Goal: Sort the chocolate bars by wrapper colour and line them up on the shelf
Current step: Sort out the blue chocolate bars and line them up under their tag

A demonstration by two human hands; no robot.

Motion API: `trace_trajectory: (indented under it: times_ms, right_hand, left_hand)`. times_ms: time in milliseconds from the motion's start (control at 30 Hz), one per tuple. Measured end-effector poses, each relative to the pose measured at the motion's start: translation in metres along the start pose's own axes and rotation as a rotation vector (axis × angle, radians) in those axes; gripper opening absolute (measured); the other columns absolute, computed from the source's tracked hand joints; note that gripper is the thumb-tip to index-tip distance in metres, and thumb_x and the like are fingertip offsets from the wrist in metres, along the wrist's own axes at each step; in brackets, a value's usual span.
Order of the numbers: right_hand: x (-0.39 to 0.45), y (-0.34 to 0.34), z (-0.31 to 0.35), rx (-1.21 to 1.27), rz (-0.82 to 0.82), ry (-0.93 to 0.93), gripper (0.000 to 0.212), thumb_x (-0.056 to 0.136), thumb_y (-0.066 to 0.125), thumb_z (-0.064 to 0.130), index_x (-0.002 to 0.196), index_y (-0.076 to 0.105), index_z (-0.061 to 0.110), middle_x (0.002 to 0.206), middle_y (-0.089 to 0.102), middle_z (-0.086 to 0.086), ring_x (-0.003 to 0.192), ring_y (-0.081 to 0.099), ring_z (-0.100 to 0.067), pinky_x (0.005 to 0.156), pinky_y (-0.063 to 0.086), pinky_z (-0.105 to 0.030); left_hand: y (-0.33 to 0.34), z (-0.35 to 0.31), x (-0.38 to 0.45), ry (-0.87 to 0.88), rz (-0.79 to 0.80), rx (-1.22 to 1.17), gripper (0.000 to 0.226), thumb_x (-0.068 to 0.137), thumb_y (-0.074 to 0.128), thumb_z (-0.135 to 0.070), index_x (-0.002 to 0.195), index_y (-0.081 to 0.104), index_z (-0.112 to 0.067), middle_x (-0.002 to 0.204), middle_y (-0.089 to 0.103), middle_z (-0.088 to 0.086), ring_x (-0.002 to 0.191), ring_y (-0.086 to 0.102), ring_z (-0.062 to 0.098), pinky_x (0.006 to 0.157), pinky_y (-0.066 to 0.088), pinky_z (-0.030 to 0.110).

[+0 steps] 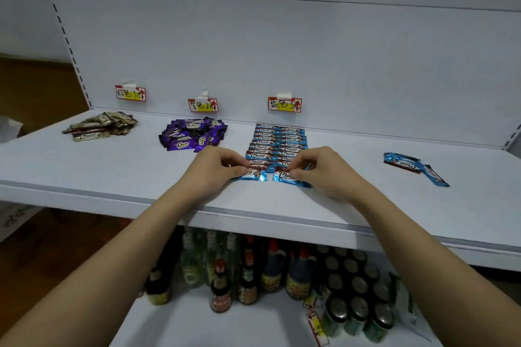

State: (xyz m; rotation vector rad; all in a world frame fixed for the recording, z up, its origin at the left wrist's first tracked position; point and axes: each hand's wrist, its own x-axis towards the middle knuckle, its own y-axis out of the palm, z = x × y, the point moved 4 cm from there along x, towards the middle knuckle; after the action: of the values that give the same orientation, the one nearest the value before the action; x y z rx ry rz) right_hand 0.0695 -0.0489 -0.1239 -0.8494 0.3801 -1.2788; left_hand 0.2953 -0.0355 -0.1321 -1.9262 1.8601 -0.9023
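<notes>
Each hand pinches one blue bar at the shelf's (282,205) front edge: left hand (217,169) on left bar (252,175), right hand (321,170) on right bar (284,177), long axes running left-right.

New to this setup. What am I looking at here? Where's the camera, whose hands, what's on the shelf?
No robot: one wide-angle camera on a person's head looks down at their bare hands. On the white shelf lie a brown pile, a purple pile and two neat columns of blue bars under handwritten tags. The left hand pinches one blue bar; the right hand pinches another, both at the front of the columns. A few loose blue bars lie to the right. Bottles and cans stand below.
</notes>
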Motion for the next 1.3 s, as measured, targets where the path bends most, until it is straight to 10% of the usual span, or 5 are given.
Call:
trace_trajectory:
  times_ms: [700,1300]
  right_hand:
    - [-0.005,-0.023,-0.012,-0.164,-0.089,-0.062,0.016,0.096,0.056,0.023,0.104,0.069,0.019,0.103,0.061,0.005,0.083,0.051,-0.006,0.068,0.040,-0.014]
    - [-0.025,-0.174,-0.177,-0.114,-0.430,0.325,0.016,0.093,0.056,0.013,0.099,0.069,0.019,0.103,0.066,-0.001,0.084,0.059,-0.017,0.066,0.042,-0.024]
  left_hand:
    - [0.030,-0.048,0.020,0.148,-0.036,0.173,0.025,0.090,0.066,-0.035,0.113,0.071,-0.027,0.119,0.063,-0.001,0.111,0.051,0.018,0.091,0.046,0.037]
    - [0.234,-0.186,0.091,0.321,0.208,0.165,0.027,0.089,0.059,-0.017,0.113,0.068,-0.026,0.117,0.060,-0.005,0.107,0.055,0.014,0.084,0.042,0.026]
